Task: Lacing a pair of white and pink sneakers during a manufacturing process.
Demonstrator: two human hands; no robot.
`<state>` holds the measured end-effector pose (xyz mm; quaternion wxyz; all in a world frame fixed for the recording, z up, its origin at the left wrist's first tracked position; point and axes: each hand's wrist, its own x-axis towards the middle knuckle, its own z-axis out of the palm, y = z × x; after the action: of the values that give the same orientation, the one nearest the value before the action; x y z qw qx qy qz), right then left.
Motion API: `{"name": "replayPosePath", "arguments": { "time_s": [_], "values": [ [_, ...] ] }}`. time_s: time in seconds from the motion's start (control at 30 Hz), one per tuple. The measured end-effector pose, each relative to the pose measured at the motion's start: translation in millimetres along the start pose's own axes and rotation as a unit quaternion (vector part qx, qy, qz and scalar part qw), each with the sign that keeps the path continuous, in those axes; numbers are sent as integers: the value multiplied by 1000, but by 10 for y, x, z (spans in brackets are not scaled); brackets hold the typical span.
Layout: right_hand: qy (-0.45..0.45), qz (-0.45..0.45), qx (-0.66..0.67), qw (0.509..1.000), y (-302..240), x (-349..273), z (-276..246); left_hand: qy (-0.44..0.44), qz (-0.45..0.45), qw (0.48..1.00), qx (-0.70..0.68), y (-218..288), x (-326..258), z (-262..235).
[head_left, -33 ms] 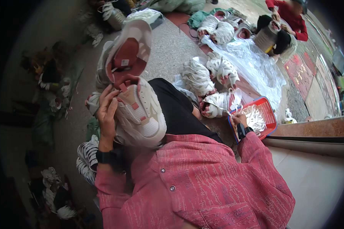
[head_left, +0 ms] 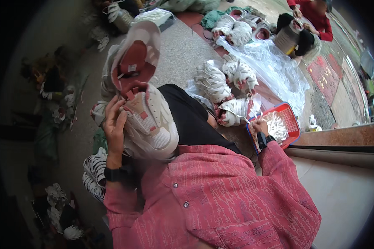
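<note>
At the far left, shoes are lying scattered in dim shadow along the floor (head_left: 183, 54), too dark to count. The left hand (head_left: 114, 124) is rising upright from a dark wristband, its grip clamped along the side of one white and pink shoe (head_left: 147, 118) held up over the lap, sole edge facing the camera and tongue opening up toward the top of the view. That shoe is blocking a good part of the floor behind it. Further right, about four bundles of white shoes (head_left: 212, 79) are lying on the floor beside a clear plastic sheet (head_left: 274, 66). The right hand (head_left: 259, 126) is reaching out low over one red basket (head_left: 293, 120) of white pieces, fingers pinching together on something too small to tell. Another person in red (head_left: 313, 16) is sitting at the top right.
</note>
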<state>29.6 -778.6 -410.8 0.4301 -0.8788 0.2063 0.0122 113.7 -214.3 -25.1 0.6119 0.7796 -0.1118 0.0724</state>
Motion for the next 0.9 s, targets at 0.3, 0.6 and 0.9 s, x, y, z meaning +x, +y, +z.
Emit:
{"name": "replayPosePath", "arguments": {
  "time_s": [0.3, 0.6, 0.9],
  "values": [
    [-105, -111, 228, 962, -2364, -107, -1319, -14, 135, 929, 343, 448, -258, 38],
    [-309, -297, 282, 859, -4747, -1120, -1908, -204, 133, 965, 102, 1254, 26, 957],
    [-374, -338, 255, 825, -5230, -1082, -1602, -271, -153, 925, -220, 1442, -206, 354]
  ]
}}
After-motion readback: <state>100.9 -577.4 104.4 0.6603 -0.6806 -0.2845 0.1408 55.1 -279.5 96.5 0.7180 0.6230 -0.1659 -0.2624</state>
